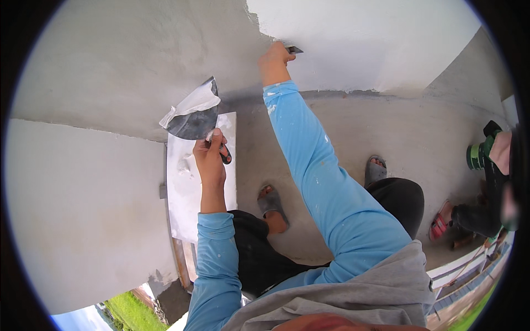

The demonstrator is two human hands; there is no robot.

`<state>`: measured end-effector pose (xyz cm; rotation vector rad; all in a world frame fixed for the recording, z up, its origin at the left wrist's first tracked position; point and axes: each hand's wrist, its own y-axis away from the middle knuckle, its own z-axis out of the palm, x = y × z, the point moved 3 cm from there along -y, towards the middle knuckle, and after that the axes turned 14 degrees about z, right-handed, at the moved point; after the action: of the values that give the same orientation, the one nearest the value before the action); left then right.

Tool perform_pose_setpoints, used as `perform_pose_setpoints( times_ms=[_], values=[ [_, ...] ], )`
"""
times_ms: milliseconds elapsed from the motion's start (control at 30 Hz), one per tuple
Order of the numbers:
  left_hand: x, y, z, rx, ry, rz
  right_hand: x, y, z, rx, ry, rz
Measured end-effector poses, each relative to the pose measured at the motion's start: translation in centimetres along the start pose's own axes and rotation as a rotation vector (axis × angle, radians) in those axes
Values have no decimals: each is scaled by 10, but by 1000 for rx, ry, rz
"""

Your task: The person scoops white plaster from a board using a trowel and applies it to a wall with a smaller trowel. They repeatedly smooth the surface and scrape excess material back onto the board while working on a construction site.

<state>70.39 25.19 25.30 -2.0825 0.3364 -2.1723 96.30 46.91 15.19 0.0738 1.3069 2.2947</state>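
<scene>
My left hand [210,163] is closed round the handle of a wide putty knife [193,126], held blade up in front of the grey wall. A thick ridge of white putty [194,101] lies along the far edge of its blade. My right hand [274,58] reaches farther out, gripping a scraper [294,49] of which only a short metal end shows. This scraper is at the wall, by the lower border of a white coated area [359,44]. Left of that ragged border the wall [138,55] is bare grey.
A white board [185,204] smeared with putty stands left of my legs. My sandalled feet rest on the grey floor [320,220]. Another person [486,204] in dark trousers and red sandals is at the right, beside a green container [473,156]. A white low wall [83,209] runs along the left.
</scene>
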Motion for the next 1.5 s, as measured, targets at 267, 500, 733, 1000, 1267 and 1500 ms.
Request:
perform_pose_setpoints(
  times_ms=[267, 500, 733, 1000, 1267, 1500],
  values=[
    [-3, 0, 2, -23, -24, 26, -19, 135, 66, -216, 249, -70],
    [12, 6, 8, -41, -18, -11, 4, -96, -163, -240, 244, 48],
    [13, 4, -1, -77, -24, -67, -27, -245, -235, -64, 217, 111],
    [20, 14, -18, -23, -60, -69, 26, -175, -138, -51, 143, 171],
    [0, 8, -25, 16, -16, -67, -7, 38, 26, 158, 506, 84],
    [18, 2, 23, -89, 13, -47, -70, 198, 52, -629, 485, -384]
  ],
)
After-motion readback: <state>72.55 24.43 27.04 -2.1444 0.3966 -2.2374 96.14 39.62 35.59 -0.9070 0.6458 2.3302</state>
